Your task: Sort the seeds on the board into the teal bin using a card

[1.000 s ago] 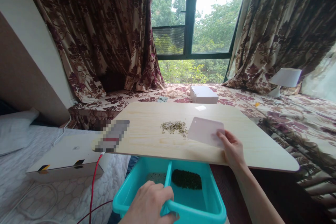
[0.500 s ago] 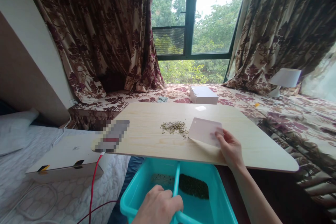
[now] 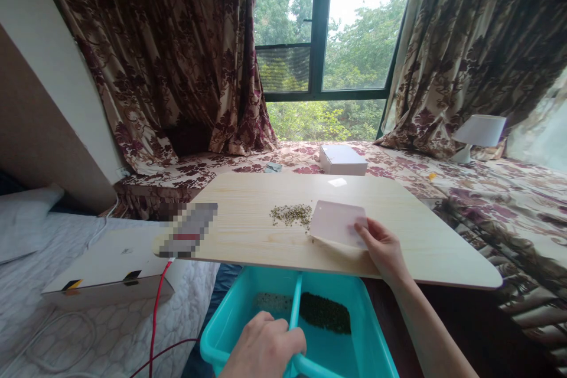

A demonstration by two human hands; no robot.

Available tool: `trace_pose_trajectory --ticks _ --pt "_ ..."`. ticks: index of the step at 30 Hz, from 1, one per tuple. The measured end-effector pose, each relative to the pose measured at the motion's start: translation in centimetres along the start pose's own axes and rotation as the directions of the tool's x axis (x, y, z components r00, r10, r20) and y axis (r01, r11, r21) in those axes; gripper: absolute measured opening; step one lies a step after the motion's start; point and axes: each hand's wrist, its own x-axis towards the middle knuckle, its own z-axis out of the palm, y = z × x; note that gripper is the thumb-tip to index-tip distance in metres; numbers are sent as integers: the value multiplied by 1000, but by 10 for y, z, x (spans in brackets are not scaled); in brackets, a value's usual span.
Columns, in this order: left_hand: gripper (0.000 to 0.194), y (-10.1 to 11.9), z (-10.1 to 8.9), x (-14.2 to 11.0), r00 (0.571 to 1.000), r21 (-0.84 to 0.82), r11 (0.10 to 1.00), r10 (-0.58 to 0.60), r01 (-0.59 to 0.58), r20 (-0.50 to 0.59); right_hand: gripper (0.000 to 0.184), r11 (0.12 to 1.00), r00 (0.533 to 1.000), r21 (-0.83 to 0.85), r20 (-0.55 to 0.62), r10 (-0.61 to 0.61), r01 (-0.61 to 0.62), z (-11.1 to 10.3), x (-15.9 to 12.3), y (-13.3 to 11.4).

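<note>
Centre frame, the right hand (image 3: 384,245) pinches a card (image 3: 339,224) at the right edge of the seeds (image 3: 290,214) on the tabletop (image 3: 248,242); sweeping seems in hand. Lower centre, the left hand (image 3: 270,342) grips the bin (image 3: 372,319). The next move likely calls for a low card edge.

White lamp (image 3: 481,130), white box (image 3: 343,158) on floral cloth (image 3: 410,166); patterned curtains (image 3: 150,53) beside window (image 3: 363,53); pale carton (image 3: 106,257) on quilt (image 3: 188,301).
</note>
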Motion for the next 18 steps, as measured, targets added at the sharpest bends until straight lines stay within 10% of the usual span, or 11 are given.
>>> trace_pose_trajectory --ticks 18 --pt "21 0 -9 -5 999 -78 996 -44 43 -3 30 999 993 -21 -106 -50 48 -5 0 6"
